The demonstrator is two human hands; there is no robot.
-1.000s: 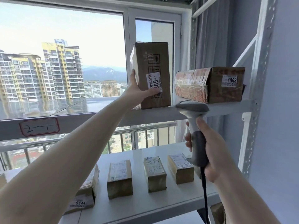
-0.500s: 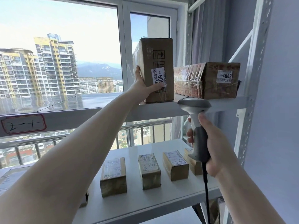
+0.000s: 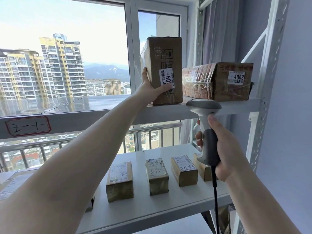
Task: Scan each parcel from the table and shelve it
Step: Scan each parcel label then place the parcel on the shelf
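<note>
On upper shelf (image 3: 118,114) edge: my left hand (image 3: 148,88) grips upright parcel (image 3: 166,71) | right hand (image 3: 224,149) below, clutching scanner (image 3: 206,132).

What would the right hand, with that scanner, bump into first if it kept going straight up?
Probably the front edge of the upper shelf: the scanner in the right hand has its head just below it. Depth is unclear, so it might pass in front.
</note>
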